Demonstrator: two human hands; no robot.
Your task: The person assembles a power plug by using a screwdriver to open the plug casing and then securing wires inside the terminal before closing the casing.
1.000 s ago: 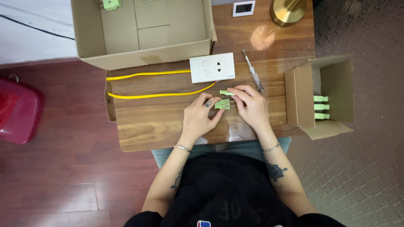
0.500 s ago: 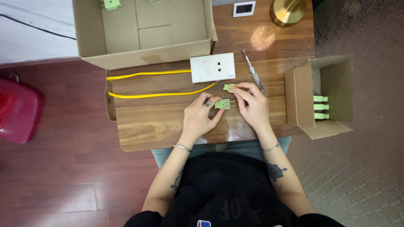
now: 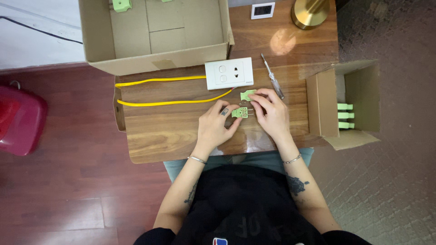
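Left hand [image 3: 214, 124] pinches the green connector body [image 3: 240, 112], prongs pointing right. Right hand [image 3: 271, 111] fingertips touch its prong end; green cover [image 3: 247, 95] lies just beyond.

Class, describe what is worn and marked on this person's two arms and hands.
Both forearms are bare, with no sleeves. The left hand has a thin silver bangle at the wrist, a forearm tattoo and a small thumb mark. The right hand has a thin wrist bracelet and a dark forearm tattoo.

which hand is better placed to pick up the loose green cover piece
Right. The right hand has fingertips touching the green cover; the left hand is lower, steadying the green plug body.
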